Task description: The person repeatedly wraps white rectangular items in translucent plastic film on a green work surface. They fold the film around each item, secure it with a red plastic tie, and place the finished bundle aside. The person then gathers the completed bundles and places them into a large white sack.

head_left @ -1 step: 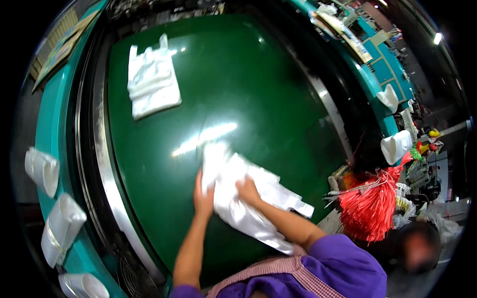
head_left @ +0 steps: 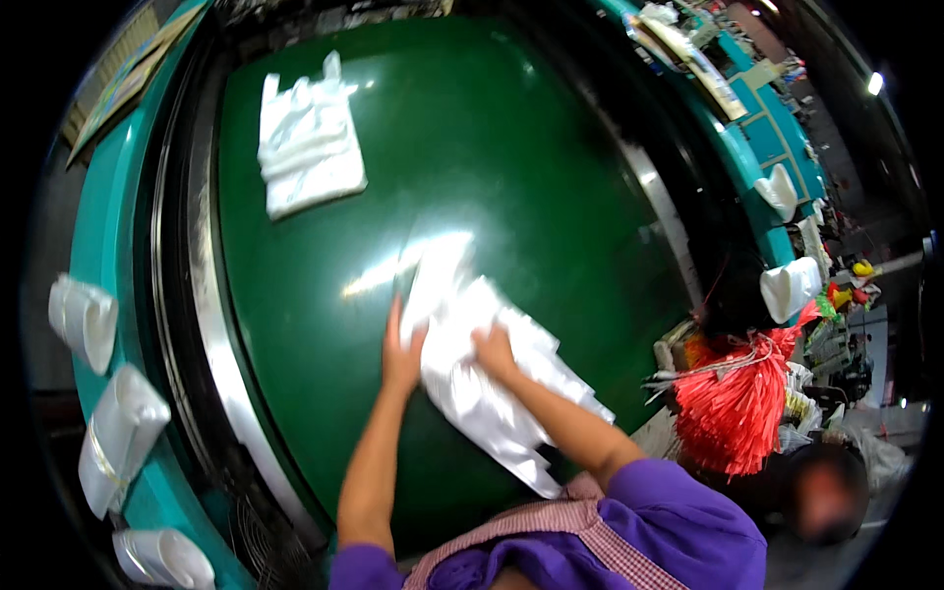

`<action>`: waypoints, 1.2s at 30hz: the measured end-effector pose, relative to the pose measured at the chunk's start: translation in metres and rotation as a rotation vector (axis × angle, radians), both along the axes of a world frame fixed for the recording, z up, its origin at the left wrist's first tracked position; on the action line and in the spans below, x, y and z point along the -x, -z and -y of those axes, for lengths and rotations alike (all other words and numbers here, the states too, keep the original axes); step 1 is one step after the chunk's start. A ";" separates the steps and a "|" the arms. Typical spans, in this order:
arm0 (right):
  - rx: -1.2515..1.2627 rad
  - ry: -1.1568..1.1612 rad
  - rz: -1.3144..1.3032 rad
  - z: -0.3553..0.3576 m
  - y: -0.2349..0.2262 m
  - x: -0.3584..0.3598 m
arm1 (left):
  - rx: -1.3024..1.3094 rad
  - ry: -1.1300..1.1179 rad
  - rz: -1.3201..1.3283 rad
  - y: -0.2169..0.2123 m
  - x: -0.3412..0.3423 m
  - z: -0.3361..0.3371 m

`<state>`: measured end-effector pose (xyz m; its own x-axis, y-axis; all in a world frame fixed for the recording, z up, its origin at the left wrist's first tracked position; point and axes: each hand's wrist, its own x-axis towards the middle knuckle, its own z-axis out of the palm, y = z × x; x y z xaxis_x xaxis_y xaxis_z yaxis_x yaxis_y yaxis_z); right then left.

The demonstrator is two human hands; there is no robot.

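A loose bundle of white plastic carrier bags (head_left: 457, 383) lies slantwise on the green table surface (head_left: 511, 177), fanned out toward my body. My left hand (head_left: 401, 356) is at the bundle's left edge, fingers stretched forward and thumb apart, touching the plastic. On top of the bundle, my right hand (head_left: 495, 352) is closed with a fold of the bags in its fingers; part of its grip is hidden. The bundle's far end is smeared by motion. Farther off at the left lies a flat, neat stack of white carrier bags (head_left: 313, 147) with their handles pointing away.
Metal rails (head_left: 231, 393) border the green surface. Folded white bundles (head_left: 123, 438) rest on the teal ledge at the left, others (head_left: 790, 288) on the right. A bunch of red plastic strips (head_left: 733, 408) hangs at the right, near a blurred person (head_left: 826, 492).
The bundle's far end has moved slightly away from me. My left hand's fingers have straightened along its edge. The right hand remains on the bags.
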<state>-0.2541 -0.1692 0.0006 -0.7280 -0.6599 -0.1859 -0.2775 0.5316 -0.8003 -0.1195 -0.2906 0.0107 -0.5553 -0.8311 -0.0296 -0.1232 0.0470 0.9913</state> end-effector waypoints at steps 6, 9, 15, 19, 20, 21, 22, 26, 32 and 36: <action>0.372 0.288 0.828 0.121 -0.006 0.098 | 0.001 0.100 -0.095 0.044 0.004 0.018; 0.365 0.028 0.495 0.095 -0.097 0.091 | -0.066 0.065 -0.066 0.027 -0.034 -0.042; -0.003 -0.611 -0.432 -0.034 -0.083 0.025 | -0.166 -0.002 -0.115 0.031 -0.069 -0.097; 0.036 -0.725 -0.748 -0.044 -0.030 0.017 | -0.160 -0.054 -0.125 0.024 -0.067 -0.112; 0.042 -0.733 -0.741 -0.043 -0.022 0.018 | -0.094 -0.093 -0.133 0.027 -0.067 -0.117; 0.076 -0.734 -0.743 -0.048 -0.017 0.020 | -0.027 -0.134 -0.142 0.029 -0.069 -0.123; 0.088 -0.768 -0.758 -0.050 -0.018 0.021 | 0.050 -0.149 -0.126 0.031 -0.073 -0.129; 0.142 -0.977 -0.811 -0.096 -0.028 0.012 | 0.395 -0.110 0.028 0.023 -0.108 -0.174; 0.185 -1.266 -0.449 -0.226 -0.022 -0.040 | 0.785 0.518 0.603 0.011 -0.160 -0.288; 0.220 -1.208 -0.439 -0.288 -0.037 -0.035 | 0.782 0.606 0.774 0.002 -0.191 -0.330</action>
